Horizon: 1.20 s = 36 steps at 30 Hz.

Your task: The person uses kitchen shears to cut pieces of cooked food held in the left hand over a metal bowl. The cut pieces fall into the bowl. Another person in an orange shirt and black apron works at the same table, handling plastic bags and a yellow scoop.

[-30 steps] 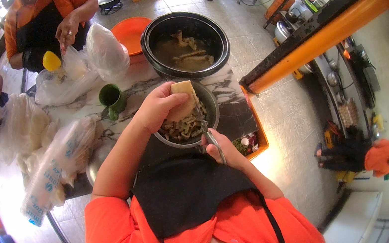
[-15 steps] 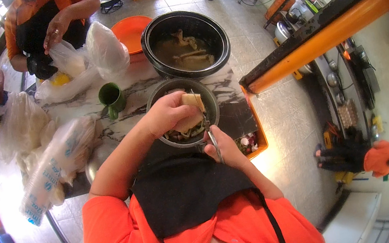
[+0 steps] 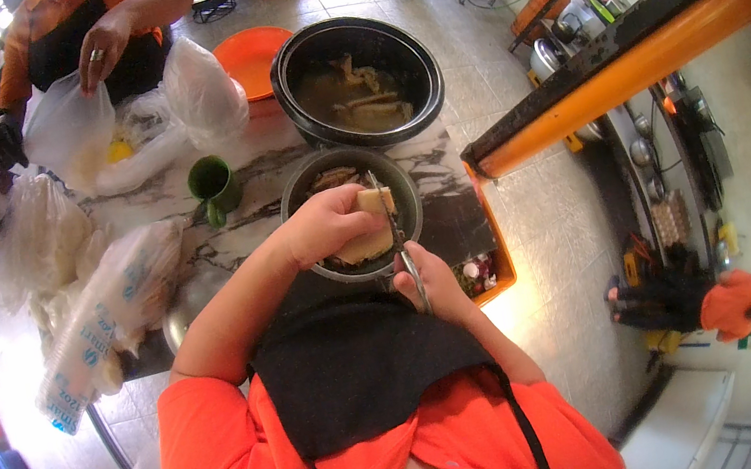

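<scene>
Far L of grip, well apart: co-worker's hand (image 3: 104, 54) on clear plastic bags (image 3: 66, 116); green mug (image 3: 215, 185) nearer, on marble counter (image 3: 268, 168).

L hand (image 3: 328, 225) closed around pale tan block of food (image 3: 372, 235), fingers wrapped over top, thumb side underneath; held over small dark bowl (image 3: 393, 188), block just above bowl's contents.

Just R of that grip: scissors (image 3: 398, 236), blades up against block's R edge, close to L fingertips. R hand (image 3: 441, 285) closed on handles below bowl rim; blade gap too thin to tell.

Beyond grip: big black pot (image 3: 355, 74) w/ broth & pieces.

Risks, as judged: blades so near L fingers — nick if block slips or the hand shifts. Cut bits could drop outside bowl rim if block drifts off centre. Wet, soft block may crumble under a hard squeeze.
</scene>
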Each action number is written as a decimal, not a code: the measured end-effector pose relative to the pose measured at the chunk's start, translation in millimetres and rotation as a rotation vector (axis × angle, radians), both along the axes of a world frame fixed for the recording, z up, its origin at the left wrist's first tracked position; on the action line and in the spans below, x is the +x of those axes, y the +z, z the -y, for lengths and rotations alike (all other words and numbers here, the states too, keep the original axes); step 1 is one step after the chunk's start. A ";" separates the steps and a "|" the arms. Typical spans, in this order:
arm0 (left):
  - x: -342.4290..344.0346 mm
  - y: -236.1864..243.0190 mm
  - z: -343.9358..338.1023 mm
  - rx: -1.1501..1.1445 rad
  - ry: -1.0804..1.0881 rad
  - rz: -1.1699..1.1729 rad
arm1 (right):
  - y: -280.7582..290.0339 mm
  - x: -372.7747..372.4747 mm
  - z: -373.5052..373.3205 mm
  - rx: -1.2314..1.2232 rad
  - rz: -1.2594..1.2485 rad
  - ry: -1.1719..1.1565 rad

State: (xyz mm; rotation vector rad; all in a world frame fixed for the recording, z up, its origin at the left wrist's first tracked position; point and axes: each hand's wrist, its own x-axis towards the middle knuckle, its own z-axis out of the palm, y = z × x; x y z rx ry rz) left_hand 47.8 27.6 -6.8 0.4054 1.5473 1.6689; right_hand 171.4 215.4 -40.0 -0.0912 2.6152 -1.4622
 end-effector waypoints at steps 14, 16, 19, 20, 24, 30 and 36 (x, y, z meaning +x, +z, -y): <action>-14.9 -6.0 29.5 0.240 0.058 0.234 | -4.9 0.4 -11.2 -0.250 0.218 -0.084; -22.8 -1.1 32.7 0.177 0.078 0.165 | 0.6 0.8 -14.0 -0.194 0.245 -0.042; -28.4 4.6 33.9 0.207 0.159 0.186 | -2.0 3.6 -19.0 -0.211 0.265 0.035; -30.4 2.5 33.9 0.239 0.179 0.212 | 1.0 3.3 -18.8 -0.241 0.255 0.064; -33.0 14.3 32.6 0.177 0.123 0.178 | 8.3 4.1 -22.6 -0.234 0.158 0.199; -35.9 18.1 27.1 0.173 0.023 -0.046 | 14.0 4.0 -15.6 -0.168 0.109 0.241; -33.7 20.0 20.4 0.064 -0.027 -0.232 | 7.1 1.5 -15.7 -0.079 0.085 0.218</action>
